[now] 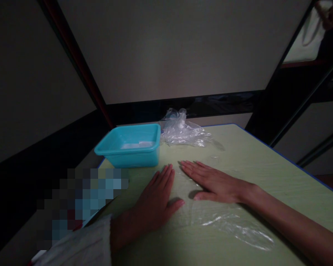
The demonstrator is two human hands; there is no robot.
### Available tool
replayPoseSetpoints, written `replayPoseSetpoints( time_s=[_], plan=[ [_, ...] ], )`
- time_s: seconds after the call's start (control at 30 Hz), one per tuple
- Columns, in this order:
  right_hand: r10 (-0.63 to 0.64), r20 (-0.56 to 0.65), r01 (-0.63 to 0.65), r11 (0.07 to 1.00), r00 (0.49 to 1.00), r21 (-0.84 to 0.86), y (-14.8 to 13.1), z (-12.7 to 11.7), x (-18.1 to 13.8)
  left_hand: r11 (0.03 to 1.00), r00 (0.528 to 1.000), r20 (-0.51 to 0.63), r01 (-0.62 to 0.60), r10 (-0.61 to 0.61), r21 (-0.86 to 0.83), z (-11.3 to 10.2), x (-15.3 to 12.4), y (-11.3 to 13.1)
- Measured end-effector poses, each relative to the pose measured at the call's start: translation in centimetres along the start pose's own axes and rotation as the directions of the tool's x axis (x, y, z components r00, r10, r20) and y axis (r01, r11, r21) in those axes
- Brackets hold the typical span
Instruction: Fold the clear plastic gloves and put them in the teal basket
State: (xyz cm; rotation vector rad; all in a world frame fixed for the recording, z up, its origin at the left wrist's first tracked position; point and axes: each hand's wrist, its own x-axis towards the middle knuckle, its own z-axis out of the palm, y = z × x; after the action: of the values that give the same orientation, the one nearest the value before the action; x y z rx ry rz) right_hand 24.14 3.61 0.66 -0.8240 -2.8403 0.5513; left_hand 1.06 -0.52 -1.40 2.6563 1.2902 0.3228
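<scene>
A thin clear plastic bag (pixel 235 223) lies spread on the pale green table, its crinkled end toward the near right. Both palms face down over it. My left hand (pixel 158 197) rests on its left part, fingers stretched forward and thumb out to the right. On the upper right part lies my right hand (pixel 215 181), flat, with fingers pointing to the far left and thumb apart. The two sets of fingertips are close but do not touch. Nothing is held in either hand. The bag's exact edges are hard to make out under the hands.
Beyond my left hand stands a turquoise plastic basin (pixel 133 157) with something white inside. To its right sits a crumpled heap of clear plastic bags (pixel 183 131). The table (pixel 268 170) has a blue edge. Cabinet panels (pixel 177 51) rise behind it. A blurred-out patch covers the left side.
</scene>
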Motion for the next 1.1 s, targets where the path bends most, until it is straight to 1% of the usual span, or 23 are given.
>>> replayPoseSetpoints(
  time_s=[0.13, 0.2, 0.3, 0.43, 0.57, 0.8, 0.97, 1.1],
  plan=[
    [0.028, 0.062, -0.026, 0.999, 0.998, -0.024, 0.0, 0.1, 0.0, 1.0, 0.999, 0.044, 0.026, -0.026, 0.015, -0.3, 0.3, 0.2],
    [0.031, 0.073, -0.029, 0.999, 0.997, -0.032, 0.0, 0.0, 0.0, 0.999, 0.998, 0.053, 0.032, -0.033, 0.025, -0.5, 0.6, 0.1],
    [0.0, 0.042, 0.0, 1.0, 0.999, -0.009, -0.1, -0.1, 0.0, 1.0, 0.999, 0.038, 0.023, -0.024, 0.019, -0.8, 1.1, 0.0],
    [-0.05, -0.007, 0.05, 0.999, 0.999, 0.015, -0.6, -0.3, 0.0, 1.0, 0.999, 0.038, -0.018, 0.018, -0.015, -0.9, 1.3, 0.0],
    [-0.07, 0.026, 0.07, 0.997, 0.997, 0.018, -0.9, 0.1, 0.1, 1.0, 0.997, 0.071, -0.02, 0.021, -0.019, -0.9, 1.2, 0.1],
    [-0.033, 0.088, 0.032, 0.999, 0.996, 0.004, -1.1, 0.3, -0.1, 1.0, 0.99, 0.141, 0.002, -0.005, 0.027, -1.1, 1.3, 0.4],
    [-0.027, 0.103, 0.029, 0.999, 0.994, -0.016, -1.3, 0.2, -0.8, 1.0, 0.992, 0.129, -0.004, 0.001, 0.019, -1.1, 1.3, 0.3],
    [0.013, 0.127, -0.005, 0.998, 0.992, -0.058, -1.5, 0.2, -2.6, 1.0, 0.992, 0.129, -0.003, 0.002, 0.005, -1.1, 1.3, 0.3]
  ],
)
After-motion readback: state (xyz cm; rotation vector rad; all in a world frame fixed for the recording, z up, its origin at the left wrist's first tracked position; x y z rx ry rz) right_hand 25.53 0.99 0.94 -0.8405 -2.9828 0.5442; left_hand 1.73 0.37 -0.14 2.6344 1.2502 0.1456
